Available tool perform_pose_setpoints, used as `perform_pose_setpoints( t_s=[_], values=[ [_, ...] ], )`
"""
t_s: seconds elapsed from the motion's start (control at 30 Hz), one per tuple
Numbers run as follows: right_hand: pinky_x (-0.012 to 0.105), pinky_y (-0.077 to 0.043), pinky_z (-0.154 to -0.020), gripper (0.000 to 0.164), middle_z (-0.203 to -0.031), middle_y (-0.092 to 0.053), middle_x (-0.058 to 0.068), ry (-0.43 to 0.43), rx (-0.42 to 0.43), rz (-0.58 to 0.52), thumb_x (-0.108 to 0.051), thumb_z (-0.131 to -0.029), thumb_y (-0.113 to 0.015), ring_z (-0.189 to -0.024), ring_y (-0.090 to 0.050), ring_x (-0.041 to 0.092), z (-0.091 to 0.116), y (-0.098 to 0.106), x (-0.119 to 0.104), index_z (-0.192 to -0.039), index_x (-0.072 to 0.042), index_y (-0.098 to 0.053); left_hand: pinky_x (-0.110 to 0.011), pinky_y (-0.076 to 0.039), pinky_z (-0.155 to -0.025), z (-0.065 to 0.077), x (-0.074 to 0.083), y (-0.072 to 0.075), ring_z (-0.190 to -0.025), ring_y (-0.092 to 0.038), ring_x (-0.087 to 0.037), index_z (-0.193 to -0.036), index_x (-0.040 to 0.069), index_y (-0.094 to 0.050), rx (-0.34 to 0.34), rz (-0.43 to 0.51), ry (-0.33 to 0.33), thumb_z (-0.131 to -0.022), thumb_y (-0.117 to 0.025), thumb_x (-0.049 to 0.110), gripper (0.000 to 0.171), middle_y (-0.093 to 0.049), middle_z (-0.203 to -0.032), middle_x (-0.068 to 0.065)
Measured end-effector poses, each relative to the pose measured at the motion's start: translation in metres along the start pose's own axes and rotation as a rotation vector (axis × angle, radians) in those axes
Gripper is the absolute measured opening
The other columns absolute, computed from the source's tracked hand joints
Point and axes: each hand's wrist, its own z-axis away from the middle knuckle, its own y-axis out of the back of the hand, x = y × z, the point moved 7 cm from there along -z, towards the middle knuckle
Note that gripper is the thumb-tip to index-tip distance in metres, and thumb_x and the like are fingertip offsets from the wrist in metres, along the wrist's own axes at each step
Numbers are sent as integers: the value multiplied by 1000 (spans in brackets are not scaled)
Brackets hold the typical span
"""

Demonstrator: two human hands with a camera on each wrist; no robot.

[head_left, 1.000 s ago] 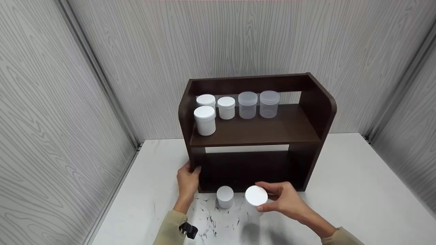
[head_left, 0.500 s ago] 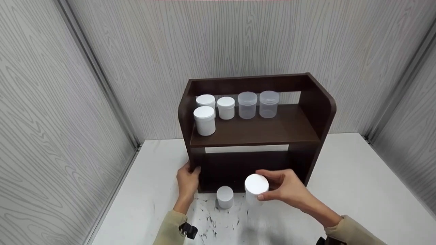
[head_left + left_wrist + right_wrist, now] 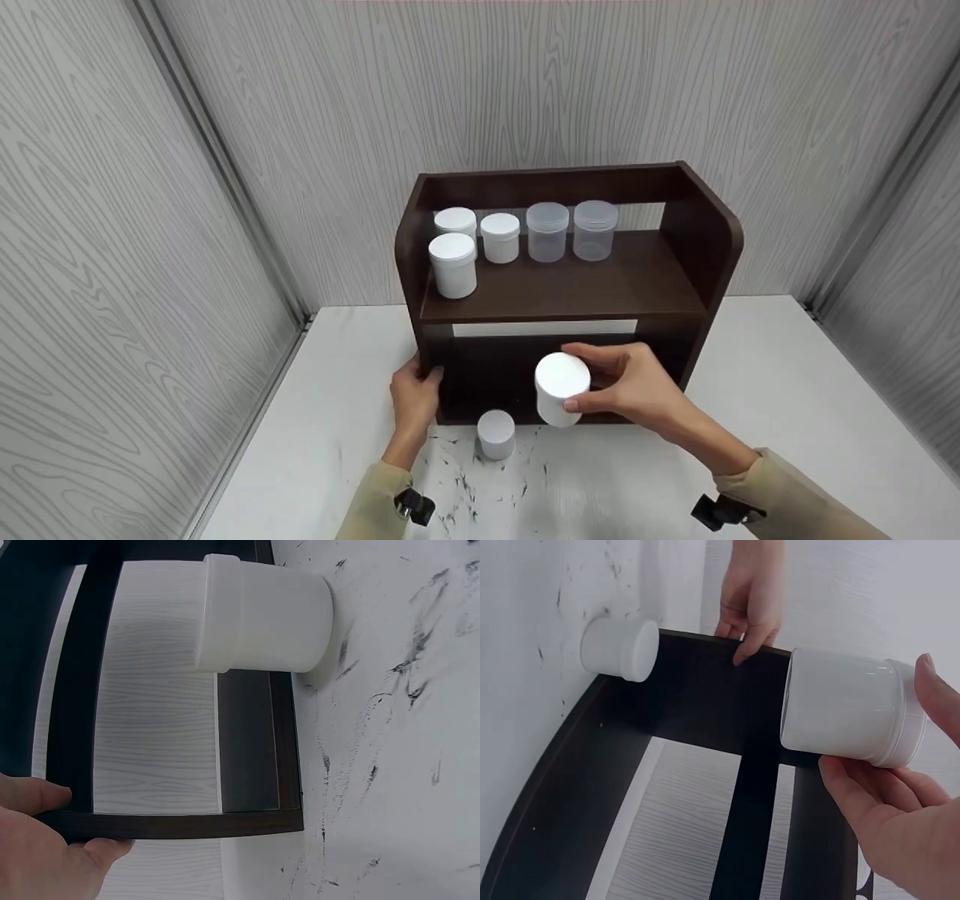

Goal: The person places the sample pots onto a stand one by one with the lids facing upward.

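Observation:
In the head view my right hand (image 3: pixel 637 386) pinches a white lidded jar (image 3: pixel 559 394) by its sides near the lid, raised in front of the lower compartment. The right wrist view shows the jar (image 3: pixel 847 705) between thumb and fingers. My left hand (image 3: pixel 414 394) grips the front edge of the left side panel of a dark brown two-tier shelf (image 3: pixel 562 296); in the left wrist view the thumb and a finger (image 3: pixel 109 847) lie on either side of that panel. A smaller white jar (image 3: pixel 496 435) stands on the table just before the shelf's front edge.
On the upper tier stand white jars (image 3: pixel 453 274) at the left and two translucent jars (image 3: pixel 547 236) toward the middle. Dark scuff marks (image 3: pixel 465 487) streak the white table (image 3: pixel 772 390). Pale wood-grain panels (image 3: pixel 540 82) enclose the back and sides.
My right hand has lifted the white jar up from low over the table, toward the shelf. The left hand has kept its grip on the side panel.

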Motion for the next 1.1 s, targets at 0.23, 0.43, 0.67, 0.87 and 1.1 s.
perform_pose_setpoints(
  t_s=[0.23,0.43,0.67,0.87,1.1],
  values=[
    [29,-57,-94,73,-132,-70,19,19,19,41,-6,-75,-95,-117,-70,26,-12,4,-19,-139,7,-64,-51,-55,-97,-1,-1,1,-113,-69,-37,-134,-14,-63,18,-13,6,-99,-63,-2,37,-70,-122,-28],
    [31,-57,-94,74,-132,-70,16,37,38,51,-5,-73,-95,-116,-70,24,-25,5,-34,-139,6,-64,-51,-55,-95,-1,-1,2,-110,-69,-37,-128,-13,-67,31,-10,1,-97,-63,-3,33,-72,-118,-27],
    [32,-58,-92,72,-134,-70,16,65,37,12,-2,-74,-94,-116,-71,24,-41,6,-48,-139,8,-64,-52,-54,-99,0,-4,2,-116,-67,-39,-132,-13,-65,31,-7,16,-97,-64,-3,36,-71,-122,-28],
    [32,-58,-93,72,-129,-71,19,63,54,-42,2,-73,-93,-112,-72,23,-56,10,-57,-138,10,-63,-52,-54,-98,-1,0,2,-114,-68,-39,-133,-13,-63,17,-6,5,-98,-63,-3,37,-70,-122,-28],
    [34,-59,-91,73,-126,-72,19,50,48,-57,1,-75,-92,-112,-72,24,-69,13,-66,-140,10,-61,-52,-53,-100,1,1,1,-117,-67,-40,-137,-14,-60,-2,6,0,-99,-61,-4,39,-69,-125,-30]
  ],
)
